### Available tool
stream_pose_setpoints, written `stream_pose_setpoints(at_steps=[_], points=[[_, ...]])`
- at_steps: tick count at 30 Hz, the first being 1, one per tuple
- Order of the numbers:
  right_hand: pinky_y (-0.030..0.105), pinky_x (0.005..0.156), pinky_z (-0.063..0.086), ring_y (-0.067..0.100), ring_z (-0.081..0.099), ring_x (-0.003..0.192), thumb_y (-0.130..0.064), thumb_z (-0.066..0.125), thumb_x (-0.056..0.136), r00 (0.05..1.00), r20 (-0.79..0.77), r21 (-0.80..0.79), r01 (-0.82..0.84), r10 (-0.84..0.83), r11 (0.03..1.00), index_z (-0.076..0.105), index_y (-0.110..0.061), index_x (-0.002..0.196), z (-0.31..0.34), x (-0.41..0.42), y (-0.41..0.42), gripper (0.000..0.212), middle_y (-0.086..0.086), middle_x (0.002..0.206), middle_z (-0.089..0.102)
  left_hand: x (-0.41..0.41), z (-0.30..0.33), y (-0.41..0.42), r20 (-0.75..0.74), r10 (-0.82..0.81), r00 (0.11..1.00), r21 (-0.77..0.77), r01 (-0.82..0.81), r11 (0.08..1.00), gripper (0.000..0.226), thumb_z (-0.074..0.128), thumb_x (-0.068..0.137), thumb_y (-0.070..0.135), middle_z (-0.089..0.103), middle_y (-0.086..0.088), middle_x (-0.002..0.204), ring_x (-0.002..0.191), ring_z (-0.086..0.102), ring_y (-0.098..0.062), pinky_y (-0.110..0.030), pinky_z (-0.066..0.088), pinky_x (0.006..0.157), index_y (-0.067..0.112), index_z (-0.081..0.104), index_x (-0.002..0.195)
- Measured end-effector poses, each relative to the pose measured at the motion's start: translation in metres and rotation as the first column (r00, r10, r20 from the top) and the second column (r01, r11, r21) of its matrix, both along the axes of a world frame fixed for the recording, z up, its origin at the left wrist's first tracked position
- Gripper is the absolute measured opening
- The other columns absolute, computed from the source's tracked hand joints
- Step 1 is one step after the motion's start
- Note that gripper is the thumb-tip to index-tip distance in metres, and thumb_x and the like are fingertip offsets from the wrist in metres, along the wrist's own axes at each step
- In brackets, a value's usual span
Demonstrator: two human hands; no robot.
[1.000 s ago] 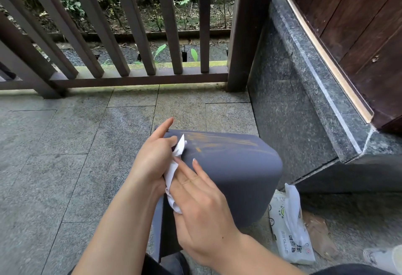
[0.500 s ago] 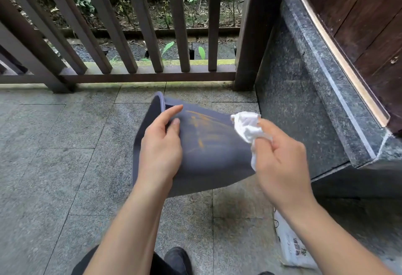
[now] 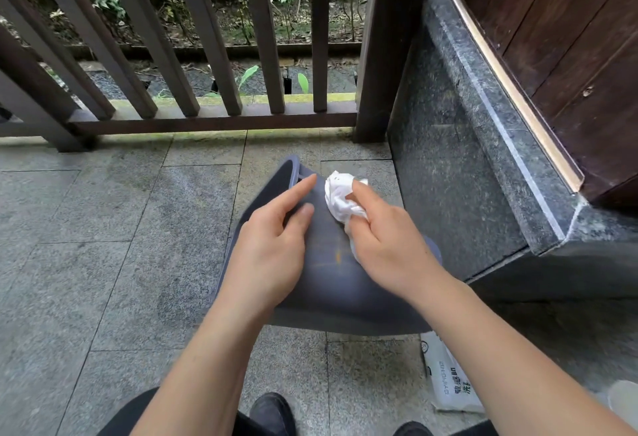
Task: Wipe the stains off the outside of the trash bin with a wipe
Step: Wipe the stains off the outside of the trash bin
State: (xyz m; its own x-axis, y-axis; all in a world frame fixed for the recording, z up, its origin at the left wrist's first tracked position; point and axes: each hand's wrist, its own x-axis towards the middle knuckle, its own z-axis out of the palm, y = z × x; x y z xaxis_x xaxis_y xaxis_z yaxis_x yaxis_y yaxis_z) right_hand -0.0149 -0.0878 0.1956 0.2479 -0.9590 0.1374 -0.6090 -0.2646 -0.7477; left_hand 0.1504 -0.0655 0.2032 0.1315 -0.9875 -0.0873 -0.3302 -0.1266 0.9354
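While the left hand (image 3: 272,246) lies flat, fingers loose, steadying the tipped trash bin (image 3: 331,283), the right hand (image 3: 386,242), pinching the crumpled wipe (image 3: 340,197), should press firmly along the orange stain (image 3: 337,256).

The white wipes packet (image 3: 448,384) bears partly readable print — "YING" beside Chinese characters.
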Motion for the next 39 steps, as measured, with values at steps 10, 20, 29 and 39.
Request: stream_pose_setpoints(at_steps=[10, 20, 29, 39], points=[[0.049, 0.122, 0.014, 0.021, 0.032, 0.144, -0.013, 0.042, 0.086, 0.939, -0.266, -0.154, -0.267, 0.220, 0.951, 0.050, -0.007, 0.129, -0.006, 0.030, 0.041, 0.045, 0.007, 0.140, 0.051, 0.011, 0.003, -0.005, -0.153, 0.095, 0.984, 0.018, -0.094, 0.995, 0.030, 0.054, 0.105, 0.018, 0.072, 0.039, 0.089, 0.086, 0.064, 0.021, -0.003, 0.046, 0.074, 0.030, 0.069, 0.129], [0.041, 0.123, 0.017, 0.024, 0.022, 0.151, -0.002, 0.033, 0.077, 0.969, -0.067, -0.177, -0.247, 0.239, 0.953, 0.057, -0.021, 0.129, -0.009, 0.035, 0.061, 0.060, 0.016, 0.159, 0.030, 0.031, 0.006, -0.005, -0.097, 0.101, 0.990, -0.023, -0.103, 0.994, 0.029, 0.056, 0.103, 0.026, 0.069, 0.037, 0.109, 0.103, 0.062, 0.018, -0.010, 0.046, 0.087, 0.038, 0.070, 0.126], [0.025, 0.075, 0.050, 0.007, 0.064, 0.080, -0.001, 0.044, 0.089, 0.781, 0.444, 0.114, 0.437, -0.440, 0.892, 0.072, -0.022, 0.108, 0.009, -0.007, -0.005, 0.040, -0.010, 0.085, 0.073, 0.021, 0.004, -0.005, -0.123, 0.110, 0.986, -0.015, -0.112, 0.994, 0.028, 0.056, 0.104, 0.027, 0.066, 0.040, 0.080, 0.073, 0.055, 0.022, 0.001, 0.037, 0.068, 0.037, 0.071, 0.126], [0.026, 0.070, 0.043, 0.002, 0.056, 0.072, -0.022, 0.066, 0.085, 0.926, 0.299, 0.085, 0.215, -0.231, 0.973, 0.071, -0.016, 0.090, 0.001, 0.000, -0.013, 0.009, -0.011, 0.077, 0.066, -0.001, 0.008, 0.001, -0.180, -0.019, 0.983, 0.008, 0.020, 1.000, 0.029, 0.057, 0.103, 0.023, 0.075, 0.027, 0.113, 0.109, 0.065, 0.010, -0.015, 0.048, 0.094, 0.040, 0.073, 0.120]])
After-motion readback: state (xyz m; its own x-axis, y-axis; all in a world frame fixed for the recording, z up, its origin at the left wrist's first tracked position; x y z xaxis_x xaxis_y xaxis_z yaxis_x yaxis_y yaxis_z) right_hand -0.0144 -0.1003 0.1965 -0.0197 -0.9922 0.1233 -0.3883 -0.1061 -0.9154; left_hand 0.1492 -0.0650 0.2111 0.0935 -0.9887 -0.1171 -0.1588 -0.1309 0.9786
